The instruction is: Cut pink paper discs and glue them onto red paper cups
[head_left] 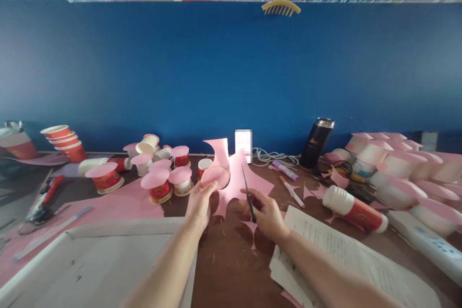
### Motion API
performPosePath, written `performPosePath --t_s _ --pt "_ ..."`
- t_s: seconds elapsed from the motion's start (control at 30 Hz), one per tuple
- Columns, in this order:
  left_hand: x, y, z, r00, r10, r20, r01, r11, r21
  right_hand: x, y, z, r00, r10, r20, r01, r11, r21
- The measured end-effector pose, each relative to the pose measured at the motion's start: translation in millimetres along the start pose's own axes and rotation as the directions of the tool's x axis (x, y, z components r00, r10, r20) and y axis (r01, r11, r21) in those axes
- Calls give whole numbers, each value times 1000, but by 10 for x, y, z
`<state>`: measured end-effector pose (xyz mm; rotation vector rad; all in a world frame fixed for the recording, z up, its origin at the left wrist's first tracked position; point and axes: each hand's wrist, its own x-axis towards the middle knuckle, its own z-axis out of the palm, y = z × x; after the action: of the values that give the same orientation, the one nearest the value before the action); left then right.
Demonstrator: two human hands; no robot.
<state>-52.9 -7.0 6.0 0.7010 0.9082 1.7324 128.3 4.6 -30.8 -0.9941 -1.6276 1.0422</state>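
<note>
My left hand (198, 204) pinches a piece of pink paper (215, 177) between thumb and fingers; a round outline shows on it. A curved strip of pink paper (221, 153) rises just behind that circle, and I cannot tell whether the two are joined. In my right hand (267, 214) is a pair of dark scissors (249, 196), blades pointing up and away from me, apart from the circle. Beneath and between the hands lies a larger pink sheet (240, 180) with curved cut edges. A pink scrap (250, 231) rests below the scissors.
To the left stand paper cups topped with pink discs (156, 178) and a stack of red cups (67, 142). A white tray (187, 250) is at front left. Rightward are a black flask (317, 143), a glue stick (285, 171), fallen cups (355, 208) and printed papers (325, 236).
</note>
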Motion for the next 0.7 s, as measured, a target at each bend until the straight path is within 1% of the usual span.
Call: performPosePath --t_s 0.17,0.27,0.37,0.5,0.57,0.63,0.7 --pt "1 8 -7 999 -15 53 14 1000 23 31 20 34 1000 0 1 0 1000 2" --pt "37 -33 -42 998 -37 50 36 999 13 51 31 37 1000 3 7 -3 1000 3" --pt "78 -72 -71 999 -53 -7 53 999 -13 74 49 44 1000 9 6 -9 1000 1" --pt "112 -82 -79 999 -32 -40 30 999 -41 90 62 50 1000 4 -4 -4 1000 20" --pt "122 -75 -78 996 -31 -83 29 999 -32 87 58 41 1000 0 -11 0 1000 12" --pt "129 -68 -81 989 -43 -140 38 999 -33 78 48 24 1000 -15 -22 14 999 -36" --pt "135 -73 -93 981 -51 -188 43 998 -47 62 33 7 998 -53 -37 48 991 -122"
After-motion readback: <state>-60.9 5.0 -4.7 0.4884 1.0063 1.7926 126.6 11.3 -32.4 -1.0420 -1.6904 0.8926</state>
